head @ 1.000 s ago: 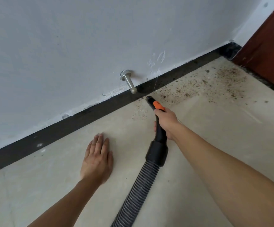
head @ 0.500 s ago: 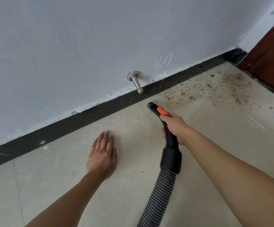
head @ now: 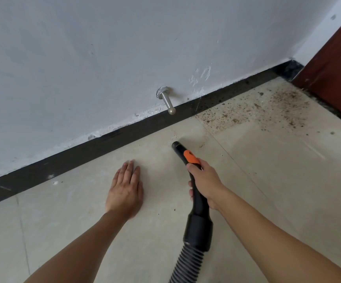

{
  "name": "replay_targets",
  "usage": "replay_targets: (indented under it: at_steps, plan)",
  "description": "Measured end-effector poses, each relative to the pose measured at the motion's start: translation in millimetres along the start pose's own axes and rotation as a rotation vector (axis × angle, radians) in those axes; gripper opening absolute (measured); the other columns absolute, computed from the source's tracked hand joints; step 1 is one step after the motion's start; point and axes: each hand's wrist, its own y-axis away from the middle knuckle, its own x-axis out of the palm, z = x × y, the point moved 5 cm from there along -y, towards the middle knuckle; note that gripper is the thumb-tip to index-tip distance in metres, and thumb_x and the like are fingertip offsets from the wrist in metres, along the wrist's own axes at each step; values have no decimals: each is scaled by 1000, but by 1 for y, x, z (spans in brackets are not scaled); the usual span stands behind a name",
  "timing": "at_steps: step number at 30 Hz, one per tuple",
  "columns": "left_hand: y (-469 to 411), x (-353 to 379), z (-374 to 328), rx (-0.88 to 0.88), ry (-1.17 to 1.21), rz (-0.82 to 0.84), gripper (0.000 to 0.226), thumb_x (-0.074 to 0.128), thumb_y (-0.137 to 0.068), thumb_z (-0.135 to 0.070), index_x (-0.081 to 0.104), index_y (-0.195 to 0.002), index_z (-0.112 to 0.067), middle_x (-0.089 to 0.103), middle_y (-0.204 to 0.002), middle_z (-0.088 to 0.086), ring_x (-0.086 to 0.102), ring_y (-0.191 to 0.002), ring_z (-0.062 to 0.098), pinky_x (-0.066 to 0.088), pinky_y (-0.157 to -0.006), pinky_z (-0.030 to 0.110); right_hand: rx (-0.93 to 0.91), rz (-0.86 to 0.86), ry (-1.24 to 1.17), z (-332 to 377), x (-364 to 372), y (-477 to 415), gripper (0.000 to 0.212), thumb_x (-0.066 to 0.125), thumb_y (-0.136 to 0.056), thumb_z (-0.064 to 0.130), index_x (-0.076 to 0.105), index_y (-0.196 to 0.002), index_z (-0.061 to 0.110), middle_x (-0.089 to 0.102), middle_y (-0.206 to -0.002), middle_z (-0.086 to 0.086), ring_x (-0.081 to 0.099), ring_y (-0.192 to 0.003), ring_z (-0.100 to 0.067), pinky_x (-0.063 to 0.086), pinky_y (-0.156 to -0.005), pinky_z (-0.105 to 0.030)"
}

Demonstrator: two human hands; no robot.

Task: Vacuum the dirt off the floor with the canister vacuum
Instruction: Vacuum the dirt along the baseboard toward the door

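I see two hands. The left hand (head: pixel 125 188) lies flat on the floor (head: pixel 267 180), palm down, its fingers straight and close together, the arm stretched forward. The right hand (head: pixel 205 183) grips the one black vacuum handle (head: pixel 199 201), fingers curled round it just behind one orange slider (head: pixel 191 157). The handle's mouth (head: pixel 175 144) points far and left; I cannot tell if it touches the floor. One ribbed hose (head: pixel 188 264) runs to the near edge. The dirt (head: pixel 267 111) lies as one brown patch at the far right, between baseboard (head: pixel 83 149) and door (head: pixel 339 74), apart from the mouth. One metal stop (head: pixel 166 100) sticks out of the wall (head: pixel 104 58).
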Motion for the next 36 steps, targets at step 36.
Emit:
replay_targets:
  at_steps: [36]
  plan:
    - [-10,4,-10,-31,-108,106,62,16,-95,-32,40,-144,-3,28,-155,21,20,-146,36,13,-118,45,100,-344,-391,-10,-15,-17,37,52,-101,23,46,-138,24,55,-93,-14,53,-64,-24,47,-42,-24]
